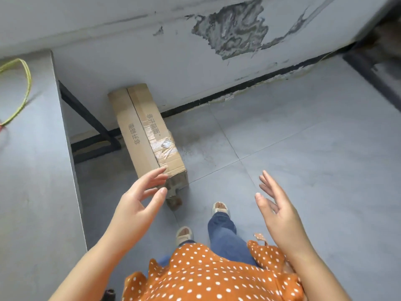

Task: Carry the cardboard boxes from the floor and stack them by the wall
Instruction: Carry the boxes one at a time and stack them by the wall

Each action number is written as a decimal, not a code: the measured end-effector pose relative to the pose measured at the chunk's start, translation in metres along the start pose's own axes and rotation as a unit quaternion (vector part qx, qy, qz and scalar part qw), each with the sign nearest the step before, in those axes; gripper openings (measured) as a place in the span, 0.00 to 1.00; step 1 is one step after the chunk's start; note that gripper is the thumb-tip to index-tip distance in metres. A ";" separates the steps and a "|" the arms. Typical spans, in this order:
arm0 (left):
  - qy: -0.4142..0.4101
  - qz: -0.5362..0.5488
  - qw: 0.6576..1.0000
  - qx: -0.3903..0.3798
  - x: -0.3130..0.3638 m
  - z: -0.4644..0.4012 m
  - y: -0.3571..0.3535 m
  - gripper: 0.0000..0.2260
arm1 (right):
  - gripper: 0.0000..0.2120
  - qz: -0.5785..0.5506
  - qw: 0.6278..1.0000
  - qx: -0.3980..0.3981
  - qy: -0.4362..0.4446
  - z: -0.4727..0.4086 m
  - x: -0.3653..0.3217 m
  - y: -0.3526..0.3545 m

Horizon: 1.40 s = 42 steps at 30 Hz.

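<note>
While both hands, left hand (138, 198) and right hand (276, 205), hover spread and empty, the cardboard box (145, 135) lies left of centre against the wall (130, 40); its torn, taped near end could give way when gripped.

Long cardboard box (145, 135), floor by wall (130, 40).
Taped near end, printed lettering on top; far end near the wall. Left hand (138, 198) and right hand (276, 208) spread, empty, raised above grey tiled floor (303, 137).

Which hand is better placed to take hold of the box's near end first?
The left hand: its open fingers overlap the near corner of the cardboard box. The right hand, also open, hovers over bare floor, well clear of it.
</note>
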<state>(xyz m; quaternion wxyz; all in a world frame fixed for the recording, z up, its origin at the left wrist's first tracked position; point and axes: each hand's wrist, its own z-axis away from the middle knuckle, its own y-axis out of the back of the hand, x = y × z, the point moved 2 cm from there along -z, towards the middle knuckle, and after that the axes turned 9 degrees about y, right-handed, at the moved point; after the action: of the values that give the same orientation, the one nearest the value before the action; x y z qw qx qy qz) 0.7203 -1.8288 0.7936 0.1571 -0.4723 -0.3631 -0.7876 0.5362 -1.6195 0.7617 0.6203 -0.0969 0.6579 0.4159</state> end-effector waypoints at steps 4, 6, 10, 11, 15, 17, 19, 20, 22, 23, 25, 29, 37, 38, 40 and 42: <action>-0.053 -0.059 0.995 -0.062 0.002 0.004 -0.001 0.18 | 0.24 0.010 0.996 0.064 -0.053 0.057 0.007 0.000; -0.070 -0.077 0.989 -0.102 0.005 0.008 -0.009 0.16 | 0.24 0.007 0.992 0.109 -0.069 0.085 0.011 0.006; -0.089 -0.093 0.974 -0.185 0.015 0.021 -0.039 0.15 | 0.22 -0.009 0.971 0.209 -0.112 0.148 0.021 0.021; -0.090 -0.087 0.971 -0.204 0.019 0.026 -0.048 0.14 | 0.21 -0.019 0.964 0.236 -0.124 0.166 0.024 0.025; -0.096 -0.061 0.963 -0.243 0.034 0.053 -0.083 0.17 | 0.19 -0.067 0.917 0.357 -0.168 0.246 0.039 0.040; -0.096 -0.056 0.958 -0.265 0.038 0.072 -0.103 0.15 | 0.18 -0.083 0.889 0.409 -0.187 0.287 0.048 0.049; -0.102 -0.062 0.950 -0.290 0.041 0.094 -0.128 0.14 | 0.16 -0.091 0.868 0.445 -0.201 0.326 0.059 0.058; -0.110 -0.067 0.945 -0.301 0.042 0.108 -0.143 0.13 | 0.14 -0.093 0.858 0.461 -0.205 0.345 0.065 0.064; -0.123 -0.075 0.935 -0.325 0.045 0.140 -0.175 0.13 | 0.14 -0.097 0.841 0.489 -0.211 0.387 0.076 0.076; -0.129 -0.078 0.930 -0.337 0.045 0.159 -0.193 0.13 | 0.14 -0.100 0.835 0.497 -0.215 0.408 0.082 0.083; -0.140 -0.083 0.919 -0.359 0.046 0.202 -0.232 0.13 | 0.17 -0.105 0.823 0.511 -0.224 0.453 0.091 0.098; -0.169 -0.106 0.890 -0.410 0.050 0.286 -0.309 0.14 | 0.18 -0.104 0.786 0.549 -0.263 0.542 0.116 0.123; -0.197 -0.169 0.824 -0.504 0.066 0.393 -0.418 0.14 | 0.20 -0.152 0.695 0.627 -0.317 0.660 0.151 0.148; -0.196 -0.179 0.814 -0.516 0.067 0.404 -0.432 0.14 | 0.20 -0.158 0.682 0.638 -0.322 0.670 0.156 0.150; -0.197 -0.196 0.796 -0.537 0.070 0.423 -0.461 0.13 | 0.20 -0.168 0.655 0.658 -0.331 0.686 0.166 0.156; -0.200 -0.208 0.778 -0.558 0.074 0.443 -0.493 0.13 | 0.20 -0.177 0.634 0.670 -0.342 0.700 0.178 0.167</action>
<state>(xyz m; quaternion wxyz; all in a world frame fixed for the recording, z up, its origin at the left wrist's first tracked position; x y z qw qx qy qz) 0.6708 -1.1633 0.7770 -0.3777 -0.5375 0.0275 -0.7534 0.9059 -0.9776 0.7541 0.7573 0.3802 0.4664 -0.2539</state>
